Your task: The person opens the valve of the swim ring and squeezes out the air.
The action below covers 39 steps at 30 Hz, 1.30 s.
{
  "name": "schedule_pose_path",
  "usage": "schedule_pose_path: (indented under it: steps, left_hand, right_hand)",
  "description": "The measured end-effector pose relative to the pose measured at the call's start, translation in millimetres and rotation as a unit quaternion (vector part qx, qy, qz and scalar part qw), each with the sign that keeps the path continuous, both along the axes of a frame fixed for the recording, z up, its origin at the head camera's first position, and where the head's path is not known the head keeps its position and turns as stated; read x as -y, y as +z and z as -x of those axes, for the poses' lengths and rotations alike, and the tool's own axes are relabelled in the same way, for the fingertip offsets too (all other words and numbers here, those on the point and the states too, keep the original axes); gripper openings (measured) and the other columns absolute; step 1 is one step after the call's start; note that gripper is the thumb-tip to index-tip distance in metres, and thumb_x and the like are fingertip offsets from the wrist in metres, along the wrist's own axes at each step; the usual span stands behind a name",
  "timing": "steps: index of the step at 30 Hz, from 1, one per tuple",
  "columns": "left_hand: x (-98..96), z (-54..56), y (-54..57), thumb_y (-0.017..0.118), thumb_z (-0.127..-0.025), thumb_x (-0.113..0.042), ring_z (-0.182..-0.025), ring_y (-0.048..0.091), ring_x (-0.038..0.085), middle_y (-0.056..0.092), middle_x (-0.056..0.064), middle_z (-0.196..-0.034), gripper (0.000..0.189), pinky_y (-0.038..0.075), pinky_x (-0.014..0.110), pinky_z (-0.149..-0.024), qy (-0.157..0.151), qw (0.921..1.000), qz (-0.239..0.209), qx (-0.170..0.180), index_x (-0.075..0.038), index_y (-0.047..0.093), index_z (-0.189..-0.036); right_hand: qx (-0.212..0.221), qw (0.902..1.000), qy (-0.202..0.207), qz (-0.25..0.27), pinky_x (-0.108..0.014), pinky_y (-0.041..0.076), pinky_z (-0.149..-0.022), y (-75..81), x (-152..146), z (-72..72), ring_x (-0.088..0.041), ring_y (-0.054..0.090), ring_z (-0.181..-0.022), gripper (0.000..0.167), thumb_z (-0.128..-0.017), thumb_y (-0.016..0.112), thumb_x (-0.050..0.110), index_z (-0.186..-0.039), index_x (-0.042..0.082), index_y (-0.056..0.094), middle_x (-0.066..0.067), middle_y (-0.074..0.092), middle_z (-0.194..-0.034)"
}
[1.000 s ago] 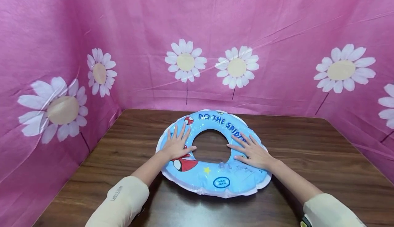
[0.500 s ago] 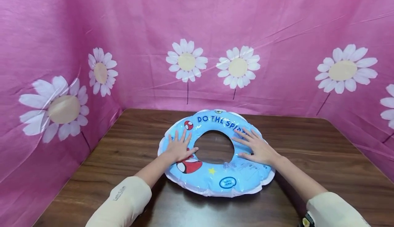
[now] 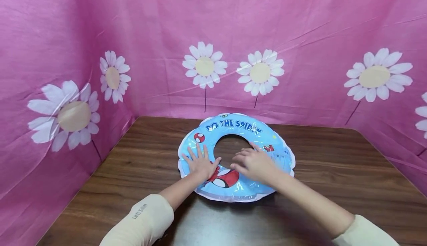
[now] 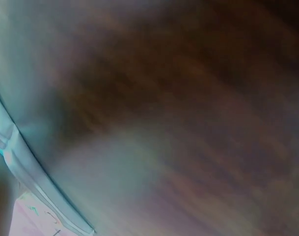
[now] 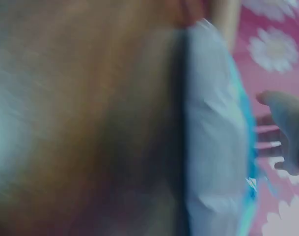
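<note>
An inflated blue swim ring (image 3: pixel 277 142) with a pale wavy seam lies on the wooden table in the head view. It bears "DO THE SPIDEY" lettering and a red masked face (image 3: pixel 230 179) at the front. My left hand (image 3: pixel 201 164) rests on its left side, fingers spread. Over the front right part is my right hand (image 3: pixel 255 164), its fingers slightly bent toward the hole; whether they touch the ring is unclear. In the right wrist view that hand (image 5: pixel 286 132) appears beyond the ring's pale side (image 5: pixel 215 128). The left wrist view is blurred, with the ring's edge (image 4: pixel 36 182) at left.
The brown wooden table (image 3: pixel 140 153) extends on all sides of the ring. A pink curtain (image 3: pixel 160 53) printed with white daisies encloses the back and both sides. Both forearms wear cream sleeves (image 3: pixel 146 216).
The swim ring has turned counterclockwise, its lettering shifting left and the red face right. My right hand has moved left and toward the front, fingers now more bent. My left hand has shifted slightly right.
</note>
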<state>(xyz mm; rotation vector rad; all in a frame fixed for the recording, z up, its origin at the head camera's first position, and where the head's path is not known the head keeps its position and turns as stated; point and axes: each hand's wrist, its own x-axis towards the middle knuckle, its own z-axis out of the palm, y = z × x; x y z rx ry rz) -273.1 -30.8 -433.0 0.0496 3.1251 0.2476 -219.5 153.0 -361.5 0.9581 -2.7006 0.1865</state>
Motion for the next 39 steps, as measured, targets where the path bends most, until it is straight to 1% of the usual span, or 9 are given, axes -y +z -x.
schedule_pose_path:
  steps: [4,8,13,19,25,28,31,36,39]
  left_hand:
    - [0.4,0.1,-1.2,0.028,-0.087,-0.068,-0.132,0.0,0.048,0.005,0.018,-0.151,0.085,-0.001,0.065,-0.099,-0.002,0.9999,-0.009,-0.007,-0.009,0.018,-0.147]
    - [3.4,-4.0,8.1,0.031,-0.09,-0.064,-0.132,0.001,0.049,0.009,0.02,-0.15,0.081,0.001,0.067,-0.098,-0.007,0.9971,-0.075,-0.005,-0.006,0.022,-0.146]
    - [7.3,-17.8,38.6,0.039,-0.09,-0.058,-0.132,-0.001,0.047,0.01,0.021,-0.15,0.079,0.0,0.066,-0.098,-0.029,0.9917,-0.124,0.019,-0.004,0.023,-0.145]
    - [21.4,-9.5,62.0,0.043,-0.09,-0.056,-0.135,-0.003,0.039,0.014,0.019,-0.149,0.074,-0.003,0.061,-0.101,-0.139,0.9857,-0.029,-0.09,-0.007,0.031,-0.144]
    - [47.4,35.4,54.6,0.038,-0.093,-0.055,-0.137,0.001,0.033,0.01,0.007,-0.152,0.066,0.0,0.056,-0.104,-0.238,0.9628,-0.016,-0.127,-0.016,0.03,-0.145]
    - [54.2,55.2,50.5,0.037,-0.094,-0.052,-0.137,0.004,0.03,0.01,0.005,-0.152,0.063,0.003,0.053,-0.106,-0.264,0.9569,-0.027,-0.117,-0.017,0.028,-0.146]
    - [54.1,68.2,44.3,0.035,-0.097,-0.046,-0.137,0.003,0.029,0.009,0.007,-0.152,0.06,0.002,0.052,-0.106,-0.263,0.9586,-0.052,-0.094,-0.015,0.024,-0.147]
    - [48.3,76.1,27.5,0.029,-0.101,-0.035,-0.137,0.005,0.029,0.012,0.008,-0.152,0.052,0.003,0.052,-0.106,-0.229,0.9697,-0.052,-0.067,-0.012,0.022,-0.147]
    - [45.1,71.9,21.0,0.028,-0.101,-0.035,-0.137,0.01,0.029,0.016,0.007,-0.151,0.051,0.008,0.053,-0.106,-0.214,0.9753,-0.021,-0.049,-0.013,0.025,-0.146]
  right_hand:
    - [0.053,0.9959,-0.051,-0.053,-0.052,0.023,-0.103,-24.6,20,-15.6,-0.035,0.043,-0.12,0.056,-0.091,0.048,0.049,-0.128,0.006,0.055,-0.014,0.052,-0.128]
    - [0.093,0.9918,-0.072,-0.05,-0.051,0.018,-0.105,-50.7,17,-26.2,-0.038,0.029,-0.129,0.063,-0.093,0.039,0.053,-0.141,0.012,0.039,-0.012,0.037,-0.142]
    - [0.084,0.9962,-0.017,-0.01,-0.047,0.014,-0.107,-69.7,-12,-30.5,-0.034,0.023,-0.133,0.062,-0.094,0.035,0.053,-0.144,0.015,0.034,-0.009,0.033,-0.145]
    - [0.036,0.991,0.125,-0.031,-0.046,0.02,-0.105,-69.3,-59,-14.5,-0.03,0.026,-0.132,0.058,-0.094,0.045,0.046,-0.143,0.016,0.036,-0.006,0.034,-0.144]
    - [-0.048,0.9621,0.258,-0.075,-0.047,0.024,-0.102,-59.0,-91,17.0,-0.031,0.03,-0.13,0.055,-0.088,0.052,0.045,-0.136,0.02,0.048,-0.007,0.038,-0.142]
    - [-0.093,0.958,0.265,-0.059,-0.049,0.026,-0.1,-50.8,-91,23.7,-0.032,0.036,-0.126,0.044,-0.085,0.055,0.036,-0.123,0.015,0.059,-0.01,0.047,-0.133]
    - [-0.113,0.9661,0.232,-0.02,-0.051,0.028,-0.099,-44.6,-62,11.9,-0.031,0.04,-0.124,0.035,-0.085,0.055,0.028,-0.114,0.011,0.064,-0.011,0.054,-0.126]
    - [-0.034,0.9883,0.148,0.013,-0.05,0.022,-0.104,-47.0,10,-27.3,-0.029,0.027,-0.132,0.054,-0.091,0.046,0.048,-0.133,0.014,0.049,-0.007,0.036,-0.143]
    - [0.027,0.9883,0.15,-0.006,-0.051,0.019,-0.104,-52.9,26,-34.9,-0.029,0.017,-0.136,0.065,-0.091,0.039,0.057,-0.144,0.019,0.033,-0.005,0.02,-0.15]
